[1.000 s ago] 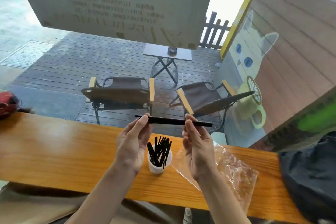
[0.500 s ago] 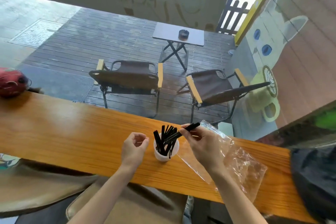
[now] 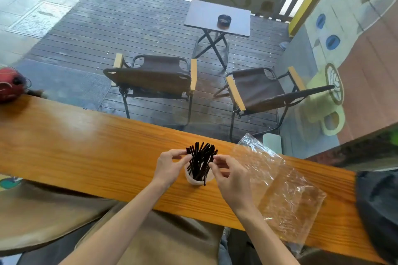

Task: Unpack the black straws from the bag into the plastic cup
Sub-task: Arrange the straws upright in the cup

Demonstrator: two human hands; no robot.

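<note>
A small white plastic cup [image 3: 193,180] stands on the wooden counter [image 3: 86,157] with several black straws [image 3: 201,157] fanned out of it. My left hand [image 3: 169,166] is on the cup's left, its thumb and forefinger pinched on the leftmost straws near their tops. From the right, my right hand [image 3: 233,178] pinches a straw at the edge of the bundle; that straw's lower end hangs just outside the cup's rim. The clear plastic bag [image 3: 282,191] lies crumpled and flat on the counter to the right, with no straws visible in it.
A dark bag [image 3: 379,206] lies at the counter's right end and a red helmet-like object [image 3: 10,84] at its far left. Behind the counter is a glass pane, with two folding chairs [image 3: 155,77] and a small table [image 3: 217,17] outside.
The straw held level between both hands a second ago went into the cup with my right hand. Both hands have now closed in on the bundle. The camera has tilted downward.
</note>
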